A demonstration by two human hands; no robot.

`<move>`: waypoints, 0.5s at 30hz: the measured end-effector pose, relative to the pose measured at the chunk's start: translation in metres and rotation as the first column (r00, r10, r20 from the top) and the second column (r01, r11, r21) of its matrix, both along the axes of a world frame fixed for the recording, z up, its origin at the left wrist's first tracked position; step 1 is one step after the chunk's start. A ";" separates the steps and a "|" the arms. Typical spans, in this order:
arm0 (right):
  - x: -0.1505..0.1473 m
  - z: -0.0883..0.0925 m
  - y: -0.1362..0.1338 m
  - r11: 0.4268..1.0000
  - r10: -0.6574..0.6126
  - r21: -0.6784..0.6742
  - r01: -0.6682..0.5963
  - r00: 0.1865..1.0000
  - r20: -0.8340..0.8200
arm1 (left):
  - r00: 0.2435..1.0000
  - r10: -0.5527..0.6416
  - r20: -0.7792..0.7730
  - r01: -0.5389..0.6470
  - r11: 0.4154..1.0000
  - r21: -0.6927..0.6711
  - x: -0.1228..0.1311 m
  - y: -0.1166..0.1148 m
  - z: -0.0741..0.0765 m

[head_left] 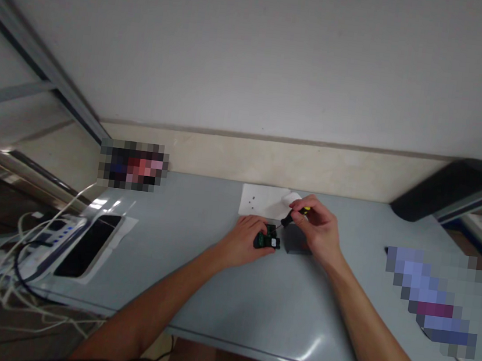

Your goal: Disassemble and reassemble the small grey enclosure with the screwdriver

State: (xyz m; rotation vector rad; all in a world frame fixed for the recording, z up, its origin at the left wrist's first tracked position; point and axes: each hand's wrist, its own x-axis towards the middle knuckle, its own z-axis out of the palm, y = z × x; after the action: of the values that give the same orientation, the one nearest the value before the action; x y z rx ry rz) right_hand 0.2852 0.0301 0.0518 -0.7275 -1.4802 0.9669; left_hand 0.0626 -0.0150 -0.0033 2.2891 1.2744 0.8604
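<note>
My bare forearms point(178, 296) converge mid-frame: left fingers point(252, 222) clasp a green-and-black circuit board point(265, 241), right fingers point(310, 201) pinch a black-and-yellow screwdriver point(288, 218).

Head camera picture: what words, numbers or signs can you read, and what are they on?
None can be read.
Green circuit board: its pale patch is too small to make out.
White power strip: any marks are too small and blurred.
Pixelated patches at left and right: any words are hidden.
</note>
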 end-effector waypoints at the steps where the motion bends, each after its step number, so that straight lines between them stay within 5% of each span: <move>1: 0.001 0.000 0.000 1.000 0.002 -0.005 -0.002 1.000 0.020 | 1.000 -0.001 -0.001 0.001 1.000 -0.001 0.000 0.000 0.000; 10: 0.001 0.003 -0.001 0.999 -0.009 -0.032 0.007 0.997 -0.079 | 1.000 -0.011 -0.016 0.011 1.000 0.001 0.000 0.002 -0.002; 15: -0.003 -0.001 0.000 0.986 -0.030 -0.164 0.006 0.989 -0.145 | 1.000 0.004 -0.024 -0.004 1.000 0.011 0.000 0.002 -0.004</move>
State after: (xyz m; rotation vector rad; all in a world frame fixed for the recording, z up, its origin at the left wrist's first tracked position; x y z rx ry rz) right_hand 0.2820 0.0302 0.0512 -0.7691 -1.2742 1.1138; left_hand 0.0630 -0.0130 -0.0069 2.3125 1.2876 0.8457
